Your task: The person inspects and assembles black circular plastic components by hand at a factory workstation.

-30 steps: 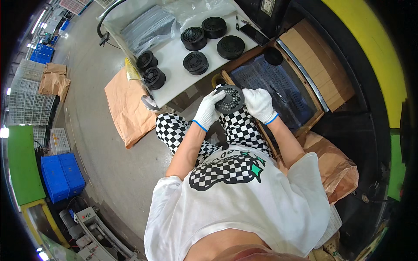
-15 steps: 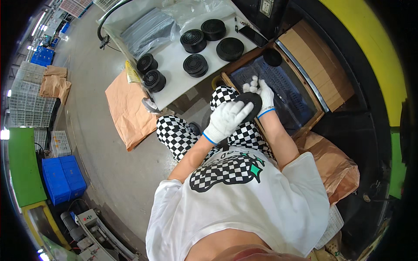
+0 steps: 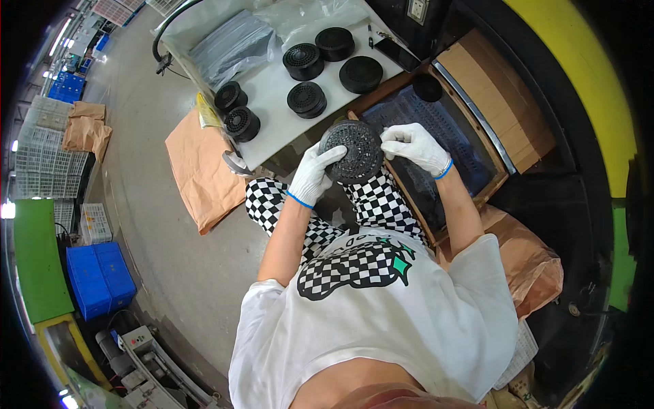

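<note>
A black round perforated disc is tilted up above my lap, its holed face showing. My left hand, in a white knit glove with a blue cuff, grips its left edge with the thumb over the face. My right hand, gloved alike, pinches at the disc's right rim, thumb and fingers together. Whether anything small sits between those right fingertips is too fine to tell. Under the right hand lies a wood-framed tray lined with a dark bluish sheet; a black disc rests at its far end.
On the white table stand several black round pieces, singly and stacked, by clear plastic bags and a phone. Brown paper lies left on the floor; a brown paper bag is at my right. Cardboard sits beyond the tray.
The disc has moved left and turned its holed face up. My left hand has shifted from across it to its left edge. My right hand has drawn from above the tray to the disc's right rim.
</note>
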Demonstrator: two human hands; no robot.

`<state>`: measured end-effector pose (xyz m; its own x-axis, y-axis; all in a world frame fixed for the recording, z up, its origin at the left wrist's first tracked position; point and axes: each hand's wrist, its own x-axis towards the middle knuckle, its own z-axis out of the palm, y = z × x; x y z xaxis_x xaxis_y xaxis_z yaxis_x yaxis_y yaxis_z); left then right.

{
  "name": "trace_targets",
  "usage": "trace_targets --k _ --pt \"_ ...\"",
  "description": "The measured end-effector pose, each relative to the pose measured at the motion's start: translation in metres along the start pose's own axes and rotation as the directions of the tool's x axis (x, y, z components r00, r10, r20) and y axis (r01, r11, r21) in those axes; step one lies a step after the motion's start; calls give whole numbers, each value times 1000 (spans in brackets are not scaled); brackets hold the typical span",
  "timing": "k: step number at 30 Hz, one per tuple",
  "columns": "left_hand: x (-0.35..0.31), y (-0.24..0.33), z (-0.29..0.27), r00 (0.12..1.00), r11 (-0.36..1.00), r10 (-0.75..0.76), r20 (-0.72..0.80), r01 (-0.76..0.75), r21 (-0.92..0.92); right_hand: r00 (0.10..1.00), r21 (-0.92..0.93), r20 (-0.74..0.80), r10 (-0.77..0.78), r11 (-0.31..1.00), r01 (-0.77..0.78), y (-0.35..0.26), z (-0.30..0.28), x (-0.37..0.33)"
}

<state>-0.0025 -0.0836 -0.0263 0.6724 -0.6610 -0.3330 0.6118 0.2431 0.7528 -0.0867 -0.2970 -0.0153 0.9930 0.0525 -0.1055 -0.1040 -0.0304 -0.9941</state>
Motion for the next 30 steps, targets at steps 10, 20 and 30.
trace_targets --k 10,20,30 --pt "14 -28 -5 999 928 1 -39 -16 -372 894 138 -444 -66 980 140 33 12 1" --pt "5 -8 0 973 811 153 172 -223 541 992 -345 -71 -106 936 76 -2 31 -3" --pt "-18 12 -8 946 519 275 172 -296 802 945 -313 -281 -165 947 72 5 75 14"
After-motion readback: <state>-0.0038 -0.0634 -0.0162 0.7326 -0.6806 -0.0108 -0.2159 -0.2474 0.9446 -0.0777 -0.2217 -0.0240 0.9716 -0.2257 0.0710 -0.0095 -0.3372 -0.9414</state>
